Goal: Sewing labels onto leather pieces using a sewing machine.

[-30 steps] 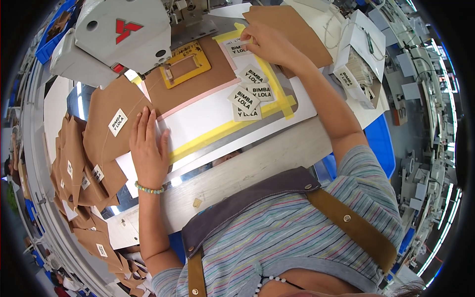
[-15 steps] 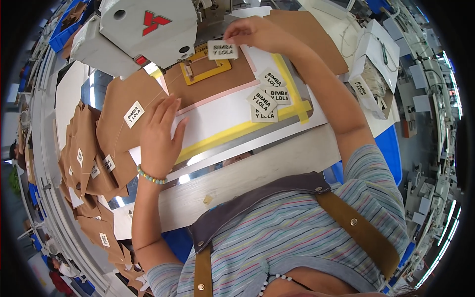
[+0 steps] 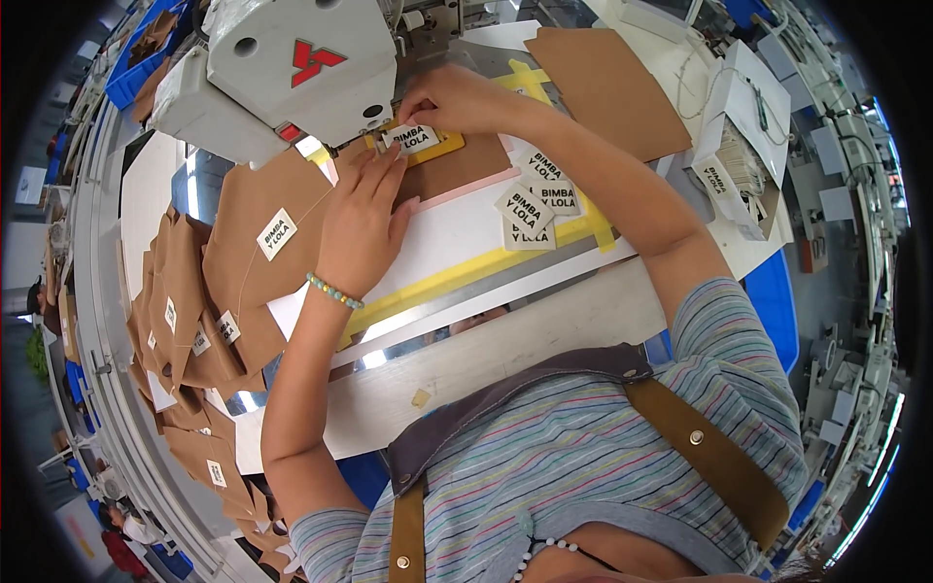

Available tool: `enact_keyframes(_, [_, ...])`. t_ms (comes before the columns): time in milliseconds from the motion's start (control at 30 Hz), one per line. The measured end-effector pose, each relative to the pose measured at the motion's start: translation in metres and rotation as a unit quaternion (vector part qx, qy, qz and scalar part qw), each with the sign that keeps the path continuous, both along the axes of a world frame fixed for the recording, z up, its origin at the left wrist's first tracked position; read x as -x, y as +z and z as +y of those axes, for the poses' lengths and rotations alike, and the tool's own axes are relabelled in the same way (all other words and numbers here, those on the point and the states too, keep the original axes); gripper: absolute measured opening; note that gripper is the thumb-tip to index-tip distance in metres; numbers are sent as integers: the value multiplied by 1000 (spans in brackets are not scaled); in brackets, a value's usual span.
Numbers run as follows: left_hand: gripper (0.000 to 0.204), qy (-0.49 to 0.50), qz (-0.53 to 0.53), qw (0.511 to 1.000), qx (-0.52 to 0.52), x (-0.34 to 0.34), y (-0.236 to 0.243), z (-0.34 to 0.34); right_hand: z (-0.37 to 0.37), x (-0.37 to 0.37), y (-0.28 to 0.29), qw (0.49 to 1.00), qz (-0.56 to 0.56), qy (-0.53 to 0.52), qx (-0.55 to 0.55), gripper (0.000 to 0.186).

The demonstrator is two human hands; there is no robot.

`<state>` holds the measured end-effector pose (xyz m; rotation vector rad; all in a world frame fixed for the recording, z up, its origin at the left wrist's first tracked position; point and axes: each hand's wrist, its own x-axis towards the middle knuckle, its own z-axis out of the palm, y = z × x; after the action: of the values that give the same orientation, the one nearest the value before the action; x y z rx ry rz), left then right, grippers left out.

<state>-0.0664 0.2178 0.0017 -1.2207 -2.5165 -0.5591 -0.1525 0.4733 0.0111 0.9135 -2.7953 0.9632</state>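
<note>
Under the sewing machine (image 3: 301, 73), both hands, left hand (image 3: 362, 228) flat, right hand (image 3: 457, 97) apparently pinching, hold the white label (image 3: 414, 138).

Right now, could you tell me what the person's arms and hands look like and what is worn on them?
Both forearms are bare. The left hand has a thin beaded bracelet in pale green and yellowish tones around the wrist. The right hand shows no ring, watch or glove. A short sleeve of grey-blue fabric with fine multicoloured stripes covers the right upper arm.

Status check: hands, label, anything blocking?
Left hand flat on brown fabric piece. Right hand pinching white label at yellow frame under sewing machine head. Nothing blocking.
</note>
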Motion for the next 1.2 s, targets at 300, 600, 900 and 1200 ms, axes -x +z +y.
enact_keyframes(300, [54,2,-5,1000,10,18,-14,0,9,-21,-5,987,146,-54,-51,21])
enact_keyframes(600, [48,-17,-58,998,-34,29,-16,-7,25,-39,-6,968,196,48,-152,20])
enact_keyframes(900, [42,-10,-81,995,-61,23,-8,-12,5,-34,-32,960,246,62,-119,36])
enact_keyframes(1200, [42,34,-94,993,-55,29,-7,-33,7,-39,-26,963,211,83,-149,46])
